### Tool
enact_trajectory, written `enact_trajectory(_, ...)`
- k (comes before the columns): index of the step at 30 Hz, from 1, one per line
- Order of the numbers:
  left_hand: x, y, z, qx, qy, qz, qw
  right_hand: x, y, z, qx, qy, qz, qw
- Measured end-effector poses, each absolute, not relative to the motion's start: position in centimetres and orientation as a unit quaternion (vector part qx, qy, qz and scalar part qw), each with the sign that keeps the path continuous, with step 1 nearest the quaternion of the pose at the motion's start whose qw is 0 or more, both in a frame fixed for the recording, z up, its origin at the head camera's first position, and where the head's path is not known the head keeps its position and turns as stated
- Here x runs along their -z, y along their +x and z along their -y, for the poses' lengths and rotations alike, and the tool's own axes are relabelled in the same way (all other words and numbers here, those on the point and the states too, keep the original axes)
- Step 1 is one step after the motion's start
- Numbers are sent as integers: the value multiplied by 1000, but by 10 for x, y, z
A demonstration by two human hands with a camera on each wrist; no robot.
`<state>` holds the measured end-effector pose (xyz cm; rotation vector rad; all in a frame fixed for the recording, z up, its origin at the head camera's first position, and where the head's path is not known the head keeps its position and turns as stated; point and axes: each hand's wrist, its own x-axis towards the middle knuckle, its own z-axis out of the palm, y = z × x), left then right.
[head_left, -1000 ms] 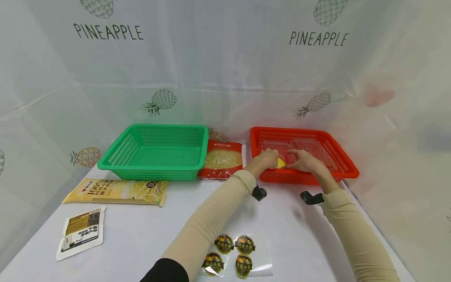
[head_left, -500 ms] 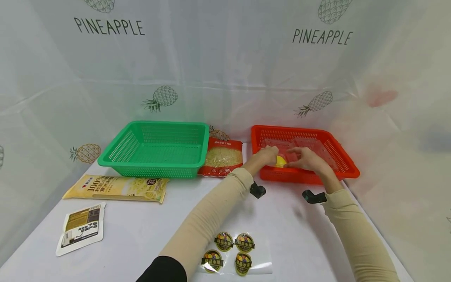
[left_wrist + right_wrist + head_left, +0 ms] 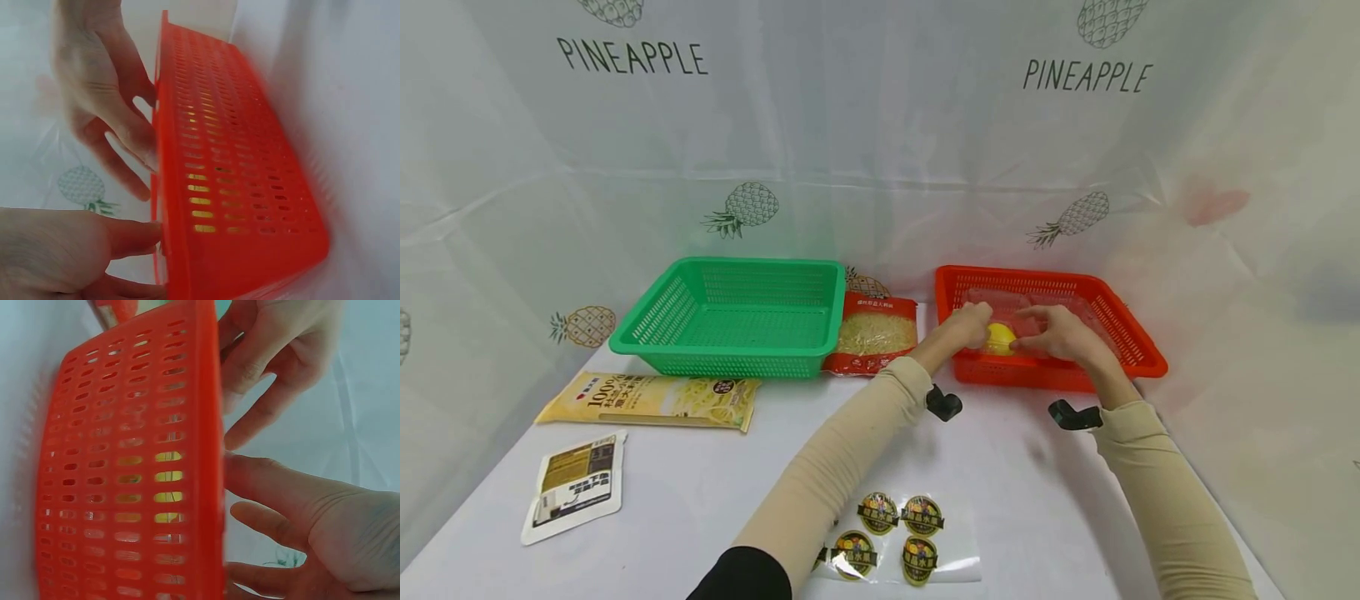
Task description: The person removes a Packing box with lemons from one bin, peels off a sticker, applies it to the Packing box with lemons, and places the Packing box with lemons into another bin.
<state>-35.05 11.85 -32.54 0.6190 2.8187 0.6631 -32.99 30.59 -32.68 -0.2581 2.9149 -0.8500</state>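
The counter (image 3: pixel 715 492) carries, from my seat, a green basket (image 3: pixel 733 317) at eleven o'clock and a red basket (image 3: pixel 1048 325) at one o'clock, with a noodle bag (image 3: pixel 876 333) between them. A long pasta pack (image 3: pixel 651 400) lies at ten o'clock, a small pouch (image 3: pixel 576 485) at nine, and a sticker sheet (image 3: pixel 891 537) at six, nearest me. Both my hands are over the near rim of the red basket, where clear trays (image 3: pixel 1037 312) sit. My left hand (image 3: pixel 966 325) and right hand (image 3: pixel 1060 333) close in from either side on a yellow ball (image 3: pixel 1000 339), fingers curved against it; whether they truly grip it I cannot tell. I judge the ball only just taken up: it is low inside the red basket, the green one holds nothing, and the stickers look untouched.
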Motion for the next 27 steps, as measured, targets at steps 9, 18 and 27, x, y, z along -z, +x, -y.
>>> enact_trajectory(9, 317, -352, -104, -269, 233, -933, 56, 314, -324, -300, 262, -95, -960, 23)
enact_trajectory(18, 309, -359, -93, -313, 238, -917, 61, 300, -319, -293, 269, -87, -959, 5)
enact_trajectory(27, 299, -353, -82, -394, 244, -884, 67, 289, -311, -292, 271, -85, -959, -6)
